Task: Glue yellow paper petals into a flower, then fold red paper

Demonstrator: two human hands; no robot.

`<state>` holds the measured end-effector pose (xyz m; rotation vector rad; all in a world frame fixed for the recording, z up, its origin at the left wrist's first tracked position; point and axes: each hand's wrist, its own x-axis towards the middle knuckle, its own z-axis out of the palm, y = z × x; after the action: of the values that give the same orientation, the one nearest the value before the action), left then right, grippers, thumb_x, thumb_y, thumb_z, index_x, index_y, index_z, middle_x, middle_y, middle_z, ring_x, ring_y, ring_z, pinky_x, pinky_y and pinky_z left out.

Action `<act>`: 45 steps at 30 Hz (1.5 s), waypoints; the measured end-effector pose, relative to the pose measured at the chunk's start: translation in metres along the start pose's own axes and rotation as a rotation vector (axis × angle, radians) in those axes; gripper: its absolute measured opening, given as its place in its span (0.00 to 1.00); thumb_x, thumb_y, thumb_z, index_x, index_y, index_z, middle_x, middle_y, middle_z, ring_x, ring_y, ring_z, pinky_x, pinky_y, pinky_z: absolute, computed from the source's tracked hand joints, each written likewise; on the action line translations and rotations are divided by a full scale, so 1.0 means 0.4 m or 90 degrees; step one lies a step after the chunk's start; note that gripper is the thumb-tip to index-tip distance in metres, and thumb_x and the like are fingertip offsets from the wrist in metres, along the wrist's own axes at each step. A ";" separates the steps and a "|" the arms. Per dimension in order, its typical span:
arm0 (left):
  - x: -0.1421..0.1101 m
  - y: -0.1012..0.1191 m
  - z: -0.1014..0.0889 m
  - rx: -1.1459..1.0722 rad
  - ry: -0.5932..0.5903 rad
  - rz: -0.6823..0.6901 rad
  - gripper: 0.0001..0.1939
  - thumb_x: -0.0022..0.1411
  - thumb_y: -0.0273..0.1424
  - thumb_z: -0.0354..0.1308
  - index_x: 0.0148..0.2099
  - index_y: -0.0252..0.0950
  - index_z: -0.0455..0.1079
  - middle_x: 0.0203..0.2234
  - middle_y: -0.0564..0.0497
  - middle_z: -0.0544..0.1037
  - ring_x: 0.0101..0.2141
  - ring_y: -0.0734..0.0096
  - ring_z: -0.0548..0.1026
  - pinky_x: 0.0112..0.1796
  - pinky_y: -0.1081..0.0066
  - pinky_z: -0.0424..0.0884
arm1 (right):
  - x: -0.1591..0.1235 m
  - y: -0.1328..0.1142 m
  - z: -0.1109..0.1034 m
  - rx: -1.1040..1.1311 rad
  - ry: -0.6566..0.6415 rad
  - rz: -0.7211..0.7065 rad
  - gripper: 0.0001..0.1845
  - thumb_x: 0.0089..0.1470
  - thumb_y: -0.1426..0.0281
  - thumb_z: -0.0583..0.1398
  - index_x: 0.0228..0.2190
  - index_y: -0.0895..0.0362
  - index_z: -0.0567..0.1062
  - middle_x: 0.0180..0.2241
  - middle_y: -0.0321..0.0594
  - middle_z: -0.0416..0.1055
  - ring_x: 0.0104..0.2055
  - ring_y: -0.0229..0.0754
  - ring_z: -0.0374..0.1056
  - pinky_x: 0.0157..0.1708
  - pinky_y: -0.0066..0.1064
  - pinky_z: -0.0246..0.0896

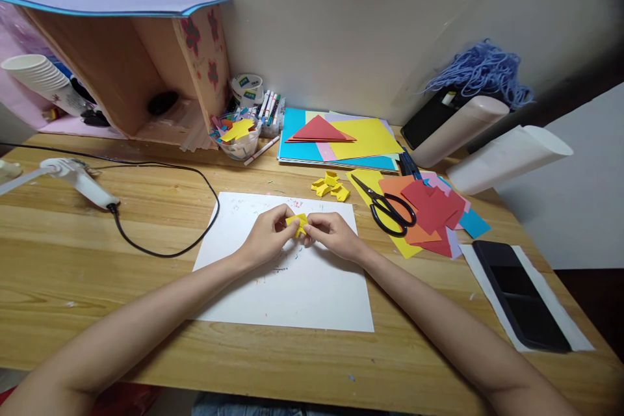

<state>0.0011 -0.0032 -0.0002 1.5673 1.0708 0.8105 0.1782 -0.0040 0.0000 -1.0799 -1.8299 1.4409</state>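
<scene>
Between both hands is a small folded piece of yellow paper [298,223], held just above a white sheet [322,292] with smudges of colour. My left hand [271,231] pinches its left side between thumb and fingers. On the other side my right hand [335,234] grips the lower right edge, thumb on top; some fingertips are hidden behind the paper. Beyond the hands, several similar folded yellow paper pieces [331,186] lie grouped on the wooden table. Black-handled scissors [390,211] rest to the right, on coloured paper.
Cut coloured paper pieces [431,208] and a phone [521,292] lie at right. Coloured sheets [292,130], a tub of scraps [241,146] and markers [270,108] stand at the back. A black cable [205,234] loops from a white glue gun [88,185] at left, before a cardboard box [199,71].
</scene>
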 end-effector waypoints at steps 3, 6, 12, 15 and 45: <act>-0.001 0.005 0.001 -0.003 -0.017 -0.005 0.10 0.57 0.36 0.52 0.31 0.34 0.64 0.25 0.52 0.72 0.26 0.74 0.68 0.28 0.74 0.62 | -0.001 -0.001 0.001 0.018 0.016 0.014 0.14 0.54 0.65 0.54 0.21 0.59 0.69 0.21 0.36 0.70 0.26 0.35 0.67 0.30 0.27 0.60; -0.001 0.012 0.002 -0.021 -0.036 -0.008 0.11 0.56 0.38 0.53 0.33 0.33 0.64 0.26 0.51 0.72 0.27 0.73 0.69 0.29 0.73 0.63 | -0.001 -0.004 0.002 0.021 0.019 0.021 0.14 0.54 0.65 0.53 0.21 0.59 0.68 0.21 0.36 0.69 0.26 0.35 0.67 0.29 0.27 0.60; -0.004 0.014 0.000 -0.083 -0.080 -0.011 0.12 0.57 0.38 0.52 0.31 0.32 0.64 0.26 0.50 0.72 0.28 0.71 0.70 0.30 0.72 0.64 | -0.001 -0.004 0.004 -0.038 0.011 -0.002 0.14 0.54 0.66 0.52 0.20 0.58 0.66 0.21 0.35 0.68 0.25 0.35 0.65 0.29 0.27 0.58; -0.004 0.014 -0.001 -0.091 -0.088 -0.024 0.12 0.56 0.38 0.54 0.30 0.32 0.64 0.25 0.51 0.72 0.27 0.72 0.70 0.29 0.73 0.63 | -0.001 -0.001 0.002 -0.074 0.011 -0.009 0.17 0.54 0.66 0.52 0.18 0.58 0.65 0.19 0.34 0.66 0.24 0.35 0.62 0.27 0.27 0.56; 0.000 0.014 -0.002 -0.068 -0.069 -0.002 0.12 0.55 0.37 0.55 0.30 0.31 0.67 0.25 0.50 0.72 0.27 0.73 0.68 0.30 0.73 0.65 | -0.003 0.004 0.003 -0.195 0.070 -0.081 0.18 0.54 0.66 0.50 0.15 0.57 0.58 0.17 0.32 0.53 0.22 0.34 0.51 0.24 0.27 0.47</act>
<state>0.0018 -0.0032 0.0055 1.5019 0.9370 0.7596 0.1784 -0.0055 -0.0018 -1.1394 -2.0429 1.0299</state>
